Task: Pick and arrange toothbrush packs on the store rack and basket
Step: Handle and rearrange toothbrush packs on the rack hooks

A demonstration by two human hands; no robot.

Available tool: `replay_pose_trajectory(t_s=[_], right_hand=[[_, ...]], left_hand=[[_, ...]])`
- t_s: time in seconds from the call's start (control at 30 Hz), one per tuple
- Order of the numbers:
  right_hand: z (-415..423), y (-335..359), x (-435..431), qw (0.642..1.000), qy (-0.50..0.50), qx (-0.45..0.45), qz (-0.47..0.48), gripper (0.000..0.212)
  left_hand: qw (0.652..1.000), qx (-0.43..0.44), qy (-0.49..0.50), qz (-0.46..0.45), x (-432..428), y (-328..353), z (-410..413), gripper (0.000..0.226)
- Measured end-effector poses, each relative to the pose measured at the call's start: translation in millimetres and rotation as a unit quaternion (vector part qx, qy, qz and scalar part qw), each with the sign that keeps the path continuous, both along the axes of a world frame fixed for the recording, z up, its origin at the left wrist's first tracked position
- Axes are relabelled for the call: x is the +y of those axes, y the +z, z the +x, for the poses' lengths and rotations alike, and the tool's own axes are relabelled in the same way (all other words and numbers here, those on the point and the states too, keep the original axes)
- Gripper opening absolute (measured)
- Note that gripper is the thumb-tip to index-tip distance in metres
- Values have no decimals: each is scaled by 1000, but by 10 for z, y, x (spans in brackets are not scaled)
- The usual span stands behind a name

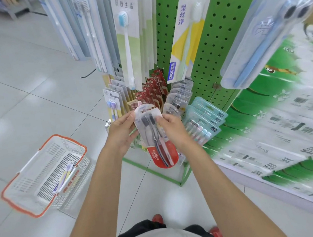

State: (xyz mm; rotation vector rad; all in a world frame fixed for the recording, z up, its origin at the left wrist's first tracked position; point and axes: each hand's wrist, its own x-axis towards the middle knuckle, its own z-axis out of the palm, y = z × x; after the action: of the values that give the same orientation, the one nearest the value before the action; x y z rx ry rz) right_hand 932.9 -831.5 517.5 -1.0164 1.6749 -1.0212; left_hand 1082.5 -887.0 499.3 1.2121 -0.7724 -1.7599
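Both hands on one Colgate toothbrush pack [161,155]: left hand [121,134] pinches its upper left edge, right hand [173,131] its right side. Long axis runs away from me, tab end toward the rack [218,37] just beyond. Basket [27,181] on the floor, well off to the left.

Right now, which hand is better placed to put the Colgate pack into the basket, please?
Probably left: left hand and right hand grip the Colgate pack, but the basket sits to the left.
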Motion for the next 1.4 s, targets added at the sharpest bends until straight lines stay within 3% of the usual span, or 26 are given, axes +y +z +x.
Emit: replay_pose_trajectory(t_s=[0.1,0.27,0.37,0.47,0.63,0.77,1.03,1.23,1.3,1.4], right_hand=[[75,-23,50,998,-51,-32,-31,29],[90,-36,108,986,-108,-126,-28,28],[14,-41,223,982,-77,-169,-18,17],[-28,-102,386,988,-22,-155,0,17],[-107,-188,485,983,-34,-178,8,15],[-159,-163,559,977,0,-210,28,28],[-292,-171,753,983,40,-171,43,25],[-229,-280,747,996,-20,-83,20,17],[-206,-258,729,1000,-5,-29,4,19],[-164,-224,712,998,59,32,-17,34]], left_hand=[[1000,3,8,-11,25,-4,-59,22],[998,-30,-61,-11,184,-49,-138,21],[999,-19,-30,3,206,-86,-170,20],[1000,-1,3,30,207,-107,-213,13],[999,-12,13,51,283,-159,-333,21],[997,-3,43,69,323,-166,-388,24],[990,-19,87,107,379,-201,-474,19],[995,-96,10,24,386,-147,-587,36],[993,-118,-29,8,391,-95,-604,45],[990,-96,-98,21,391,-117,-585,87]])
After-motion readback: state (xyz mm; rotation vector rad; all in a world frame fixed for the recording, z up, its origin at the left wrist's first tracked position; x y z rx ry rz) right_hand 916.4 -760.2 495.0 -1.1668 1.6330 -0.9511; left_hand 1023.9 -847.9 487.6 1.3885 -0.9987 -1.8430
